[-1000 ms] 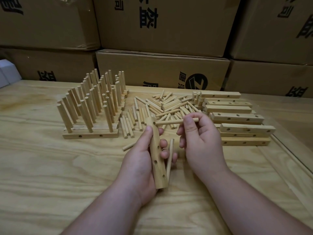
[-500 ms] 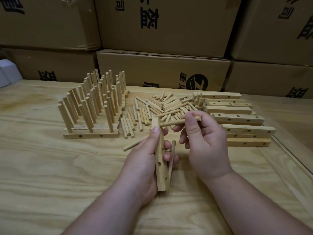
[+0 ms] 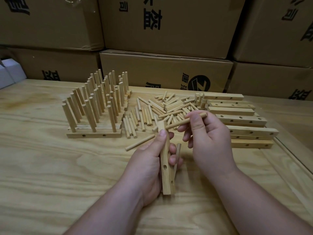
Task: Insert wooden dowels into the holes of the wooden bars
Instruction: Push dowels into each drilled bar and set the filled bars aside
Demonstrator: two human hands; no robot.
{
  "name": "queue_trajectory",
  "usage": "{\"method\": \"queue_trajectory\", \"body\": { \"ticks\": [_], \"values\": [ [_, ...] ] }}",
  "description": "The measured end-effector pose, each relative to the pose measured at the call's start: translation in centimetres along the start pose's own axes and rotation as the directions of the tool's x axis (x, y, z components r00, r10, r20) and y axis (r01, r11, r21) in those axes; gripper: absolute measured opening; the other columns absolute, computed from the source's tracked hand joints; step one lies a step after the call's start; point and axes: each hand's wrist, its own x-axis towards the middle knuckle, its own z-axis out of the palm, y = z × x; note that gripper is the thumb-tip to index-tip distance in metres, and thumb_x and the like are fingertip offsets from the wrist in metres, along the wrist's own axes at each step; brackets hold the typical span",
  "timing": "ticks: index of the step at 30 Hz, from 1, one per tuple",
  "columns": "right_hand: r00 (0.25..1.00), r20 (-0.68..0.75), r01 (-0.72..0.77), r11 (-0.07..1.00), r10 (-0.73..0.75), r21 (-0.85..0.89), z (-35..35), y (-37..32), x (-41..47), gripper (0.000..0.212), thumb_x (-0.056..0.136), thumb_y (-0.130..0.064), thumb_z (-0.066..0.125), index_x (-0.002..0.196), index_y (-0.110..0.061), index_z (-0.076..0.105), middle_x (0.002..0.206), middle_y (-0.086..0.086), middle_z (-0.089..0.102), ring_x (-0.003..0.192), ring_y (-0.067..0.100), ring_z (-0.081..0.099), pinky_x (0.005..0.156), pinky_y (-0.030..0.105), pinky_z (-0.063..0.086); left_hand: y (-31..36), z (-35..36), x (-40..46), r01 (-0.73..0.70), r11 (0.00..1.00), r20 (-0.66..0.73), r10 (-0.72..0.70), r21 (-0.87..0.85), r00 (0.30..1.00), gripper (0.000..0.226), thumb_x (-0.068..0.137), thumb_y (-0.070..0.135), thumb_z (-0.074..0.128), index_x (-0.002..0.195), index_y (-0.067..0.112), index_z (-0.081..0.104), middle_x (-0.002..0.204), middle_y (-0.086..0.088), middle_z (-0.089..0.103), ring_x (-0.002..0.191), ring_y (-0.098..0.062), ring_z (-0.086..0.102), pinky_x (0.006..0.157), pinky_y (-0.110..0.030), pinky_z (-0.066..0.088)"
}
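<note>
Head view: left hand (image 3: 149, 160) grips bar (image 3: 165, 167); right hand (image 3: 206, 138) pinches dowel (image 3: 184, 121).

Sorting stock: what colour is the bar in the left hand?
Pale natural wood, unpainted; the bar shows in the head view.

Pale matt wooden bar (image 3: 165, 160) in left hand (image 3: 149, 165), smooth wooden dowel (image 3: 184, 122) in right hand (image 3: 208, 138), grained plywood table (image 3: 50, 175) beneath, matt cardboard boxes (image 3: 166, 72) beyond.

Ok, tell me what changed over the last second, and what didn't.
The right hand tilted its dowel, the near tip dropping toward the top of the bar; it is not yet seated. The left hand turned the bar slightly. Both grips stayed, as did the spare dowel in the left fingers, the loose dowels and the finished bars.
</note>
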Motion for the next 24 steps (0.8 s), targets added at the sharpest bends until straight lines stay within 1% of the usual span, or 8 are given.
{"method": "queue_trajectory", "body": {
  "ticks": [4, 10, 14, 16, 19, 21, 22, 24],
  "values": [
    [1.000, 0.004, -0.030, 0.999, 0.030, 0.039, 0.7, -0.3, -0.5, 0.018, 0.103, -0.026, 0.053, 0.090, -0.027, 0.065, 0.077, 0.005, 0.069, 0.058, 0.008, 0.061, 0.044, 0.022, 0.049, 0.0, -0.1, 0.1, -0.006, 1.000, -0.006, 0.006, -0.007, 1.000, 0.041, 0.094, 0.036, 0.065, 0.120, 0.005, 0.066, 0.068, -0.002, 0.055, 0.046, -0.011, 0.045, 0.060, -0.034, 0.056],
    [0.999, 0.011, -0.044, 0.999, 0.044, 0.008, 0.0, -0.2, 0.2, 0.022, 0.105, -0.027, 0.050, 0.091, -0.021, 0.065, 0.076, 0.005, 0.070, 0.064, 0.018, 0.064, 0.060, 0.027, 0.055, 0.0, -0.3, -0.1, 0.035, 0.999, 0.031, -0.036, 0.032, 0.999, 0.042, 0.088, 0.040, 0.069, 0.115, 0.009, 0.068, 0.067, -0.001, 0.055, 0.044, -0.010, 0.046, 0.060, -0.033, 0.058],
    [0.992, 0.015, -0.125, 0.991, 0.125, 0.054, -0.6, -0.1, 0.6, 0.029, 0.106, -0.029, 0.045, 0.092, -0.016, 0.065, 0.072, 0.005, 0.069, 0.062, 0.019, 0.063, 0.059, 0.029, 0.055, -0.1, -0.6, -0.2, 0.046, 0.995, 0.088, -0.053, 0.083, 0.995, 0.047, 0.085, 0.042, 0.071, 0.115, 0.005, 0.067, 0.066, -0.002, 0.054, 0.042, -0.009, 0.043, 0.061, -0.033, 0.057],
    [0.994, -0.003, -0.109, 0.994, 0.110, 0.028, -0.7, -0.1, 0.6, 0.033, 0.107, -0.032, 0.042, 0.091, -0.015, 0.065, 0.070, 0.005, 0.069, 0.061, 0.017, 0.064, 0.057, 0.026, 0.053, -0.3, -0.6, -0.2, 0.039, 0.991, 0.113, -0.054, 0.124, 0.992, 0.049, 0.085, 0.042, 0.070, 0.115, 0.004, 0.067, 0.065, -0.002, 0.053, 0.042, -0.009, 0.042, 0.062, -0.033, 0.057],
    [1.000, -0.001, -0.025, 0.998, 0.025, -0.061, 0.1, -0.2, 0.0, 0.029, 0.105, -0.032, 0.046, 0.088, -0.018, 0.065, 0.072, 0.004, 0.069, 0.060, 0.009, 0.065, 0.055, 0.021, 0.052, -0.4, -0.4, 0.0, 0.026, 0.997, 0.060, -0.030, 0.067, 0.998, 0.045, 0.092, 0.041, 0.065, 0.117, 0.004, 0.066, 0.066, -0.002, 0.055, 0.043, -0.009, 0.044, 0.060, -0.032, 0.057],
    [1.000, 0.019, -0.021, 0.999, 0.021, -0.037, 0.6, -0.3, -0.5, 0.021, 0.104, -0.027, 0.051, 0.088, -0.022, 0.064, 0.073, 0.004, 0.069, 0.057, 0.007, 0.065, 0.049, 0.023, 0.054, -0.3, -0.3, 0.2, 0.033, 0.999, 0.032, -0.034, 0.039, 0.999, 0.043, 0.098, 0.041, 0.059, 0.120, 0.005, 0.066, 0.065, 0.000, 0.054, 0.043, -0.008, 0.044, 0.057, -0.031, 0.056],
    [0.999, 0.023, -0.028, 1.000, 0.028, -0.013, 0.8, -0.3, -0.6, 0.018, 0.103, -0.025, 0.054, 0.088, -0.023, 0.064, 0.073, 0.005, 0.069, 0.056, 0.007, 0.064, 0.047, 0.024, 0.054, -0.2, -0.2, 0.1, 0.038, 0.999, 0.023, -0.039, 0.039, 0.999, 0.042, 0.100, 0.042, 0.056, 0.119, 0.006, 0.065, 0.064, 0.000, 0.052, 0.042, -0.008, 0.043, 0.056, -0.031, 0.056],
    [0.999, 0.035, -0.010, 1.000, 0.010, -0.019, 0.9, -0.2, -0.7, 0.016, 0.101, -0.023, 0.056, 0.089, -0.026, 0.064, 0.075, 0.003, 0.069, 0.060, 0.007, 0.064, 0.050, 0.022, 0.053, -0.1, 0.0, 0.1, 0.044, 0.997, -0.005, -0.043, 0.057, 0.999, 0.038, 0.103, 0.043, 0.051, 0.109, 0.008, 0.062, 0.060, 0.000, 0.049, 0.039, -0.008, 0.039, 0.052, -0.030, 0.054]
  ]
}}
